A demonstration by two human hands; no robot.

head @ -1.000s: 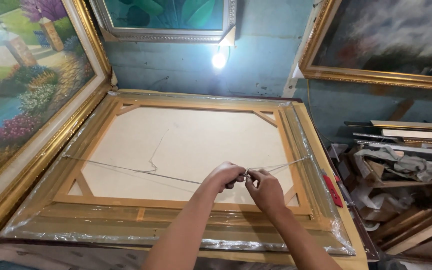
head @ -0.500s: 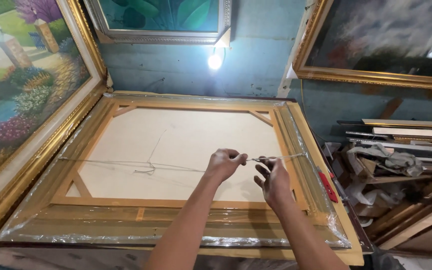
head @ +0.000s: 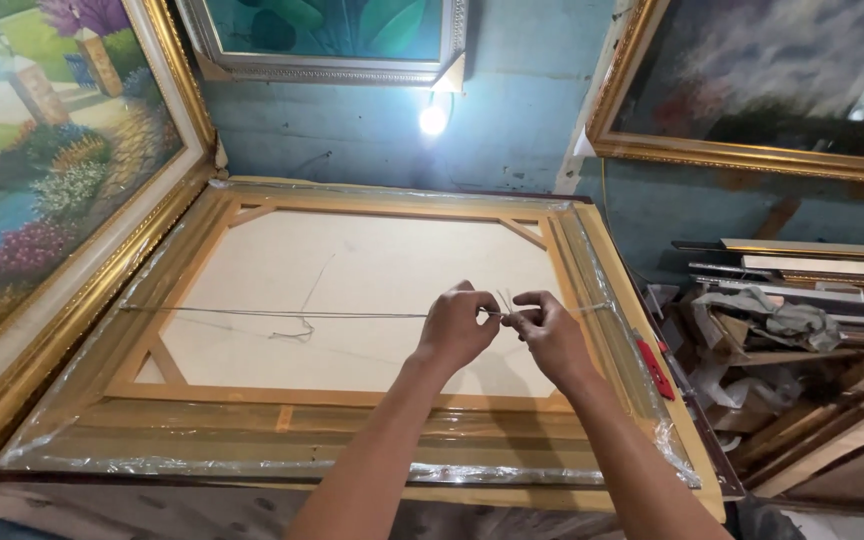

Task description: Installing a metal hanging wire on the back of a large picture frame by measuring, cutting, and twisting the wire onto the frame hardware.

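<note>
A large gold picture frame [head: 102, 400] lies face down in front of me, its pale canvas back [head: 352, 270] and wooden stretcher bars showing, the edges wrapped in clear plastic. A thin hanging wire [head: 252, 313] stretches taut across the back from the left bar to the right bar. My left hand [head: 455, 328] and my right hand [head: 550, 335] meet over the right part of the canvas, both pinching the wire between their fingertips. Short loose wire ends stick up between the two hands. A slack loop of wire hangs below the taut line near the middle.
A red-handled tool [head: 655, 367] lies on the frame's right edge. Framed paintings lean at the left [head: 42, 170], top [head: 332, 40] and upper right [head: 772, 80]. A bare bulb [head: 433, 119] glows on the blue wall. Frame mouldings and scraps [head: 792, 330] are piled to the right.
My hands parted slightly half a second ago and have come back together on the wire, a little higher over the canvas than a second ago. The wire now runs tauter.
</note>
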